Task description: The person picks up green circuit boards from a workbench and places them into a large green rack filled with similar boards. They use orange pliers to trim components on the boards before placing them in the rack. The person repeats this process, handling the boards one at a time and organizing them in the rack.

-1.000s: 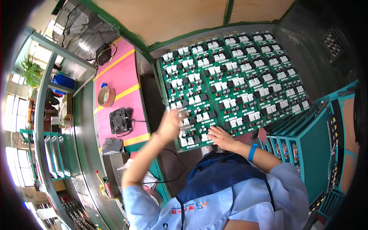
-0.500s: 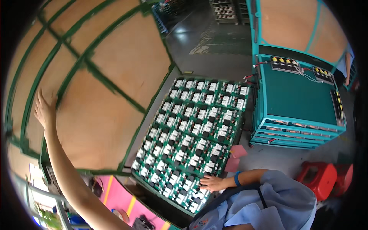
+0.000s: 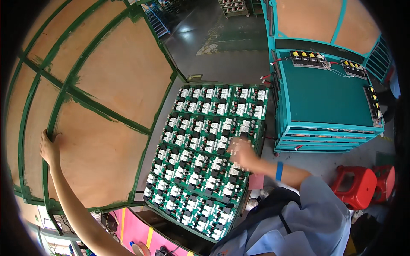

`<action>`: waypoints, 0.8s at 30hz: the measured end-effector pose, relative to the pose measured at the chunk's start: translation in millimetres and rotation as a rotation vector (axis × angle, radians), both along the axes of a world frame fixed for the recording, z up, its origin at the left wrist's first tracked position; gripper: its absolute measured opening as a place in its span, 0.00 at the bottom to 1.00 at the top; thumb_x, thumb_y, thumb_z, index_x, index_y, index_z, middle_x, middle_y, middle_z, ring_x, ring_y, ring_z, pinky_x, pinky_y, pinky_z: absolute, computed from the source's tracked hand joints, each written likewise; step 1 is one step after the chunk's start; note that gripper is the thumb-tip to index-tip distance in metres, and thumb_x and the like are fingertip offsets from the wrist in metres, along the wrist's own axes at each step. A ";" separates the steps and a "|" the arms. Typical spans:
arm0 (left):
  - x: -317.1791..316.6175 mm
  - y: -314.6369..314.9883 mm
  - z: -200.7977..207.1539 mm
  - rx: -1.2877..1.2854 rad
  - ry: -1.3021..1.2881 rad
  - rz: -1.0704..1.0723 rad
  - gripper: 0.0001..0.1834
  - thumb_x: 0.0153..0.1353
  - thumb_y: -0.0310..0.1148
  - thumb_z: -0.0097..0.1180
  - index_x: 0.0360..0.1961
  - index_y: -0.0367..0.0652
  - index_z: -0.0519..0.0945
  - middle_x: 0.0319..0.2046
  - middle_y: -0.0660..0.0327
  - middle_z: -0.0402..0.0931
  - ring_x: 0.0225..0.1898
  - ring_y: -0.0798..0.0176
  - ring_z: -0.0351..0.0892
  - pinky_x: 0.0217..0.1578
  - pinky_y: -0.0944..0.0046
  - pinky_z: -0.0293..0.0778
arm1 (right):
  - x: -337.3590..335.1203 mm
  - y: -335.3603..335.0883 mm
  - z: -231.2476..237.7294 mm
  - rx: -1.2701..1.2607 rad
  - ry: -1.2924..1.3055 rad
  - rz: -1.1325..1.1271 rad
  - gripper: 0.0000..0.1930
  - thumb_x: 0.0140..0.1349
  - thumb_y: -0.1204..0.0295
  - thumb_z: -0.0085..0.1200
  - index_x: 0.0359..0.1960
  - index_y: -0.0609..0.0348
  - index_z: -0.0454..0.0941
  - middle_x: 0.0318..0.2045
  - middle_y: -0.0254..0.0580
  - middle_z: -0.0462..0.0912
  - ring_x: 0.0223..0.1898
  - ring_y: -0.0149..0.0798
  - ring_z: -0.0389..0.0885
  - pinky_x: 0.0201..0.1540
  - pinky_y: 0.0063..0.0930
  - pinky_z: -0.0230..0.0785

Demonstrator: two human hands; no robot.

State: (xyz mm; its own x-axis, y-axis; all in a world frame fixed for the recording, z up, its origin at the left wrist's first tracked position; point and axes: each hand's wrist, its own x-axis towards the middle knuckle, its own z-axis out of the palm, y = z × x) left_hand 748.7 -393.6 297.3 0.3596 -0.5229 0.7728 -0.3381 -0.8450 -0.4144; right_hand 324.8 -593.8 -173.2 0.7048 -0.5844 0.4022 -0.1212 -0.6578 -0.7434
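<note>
My left hand (image 3: pixel 50 148) is closed around a green metal bar (image 3: pixel 66 85) of a tall frame fitted with brown wooden panels (image 3: pixel 96 158). To the right of it lies a broad layer of green circuit boards (image 3: pixel 194 166), set in rows and crowded with white and black components. Over the right-hand part of these boards is my right hand (image 3: pixel 242 152), with a blue band (image 3: pixel 279 171) on its wrist. Motion smears its fingers, so I cannot make out whether they hold or touch anything.
A teal cart (image 3: pixel 326 100) on the right carries black modules with yellow parts (image 3: pixel 308 59) and loose wires. Red stools (image 3: pixel 354 185) stand below it. A pink sheet (image 3: pixel 256 181) sits beside the boards. A pink, yellow-striped surface (image 3: pixel 132 228) shows at lower left.
My left hand has moved down and closed on the green bar. My right hand has lifted from the near right boards and moved farther away. The view has shifted slightly.
</note>
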 end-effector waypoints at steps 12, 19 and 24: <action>-32.4 23.6 -11.6 0.022 -0.082 0.043 0.32 0.49 0.50 0.52 0.53 0.48 0.62 0.44 0.55 0.67 0.46 0.51 0.66 0.45 0.54 0.62 | -24.5 -217.9 -65.1 -0.299 0.627 -0.106 0.30 0.41 0.57 0.60 0.47 0.55 0.68 0.49 0.52 0.64 0.55 0.51 0.56 0.60 0.44 0.42; -53.2 21.1 -15.4 0.012 -0.035 0.064 0.32 0.48 0.49 0.53 0.52 0.47 0.63 0.44 0.54 0.67 0.45 0.49 0.66 0.44 0.54 0.62 | -19.7 -223.7 -62.9 -0.297 0.576 0.015 0.21 0.40 0.58 0.61 0.38 0.47 0.76 0.45 0.53 0.65 0.51 0.52 0.58 0.59 0.45 0.41; -65.8 11.3 -20.9 0.010 -0.048 0.074 0.32 0.47 0.47 0.55 0.52 0.46 0.63 0.43 0.53 0.67 0.45 0.49 0.66 0.44 0.54 0.63 | -11.9 -222.9 -61.9 -0.305 0.574 -0.030 0.21 0.36 0.59 0.63 0.36 0.47 0.78 0.44 0.51 0.65 0.49 0.51 0.60 0.56 0.42 0.44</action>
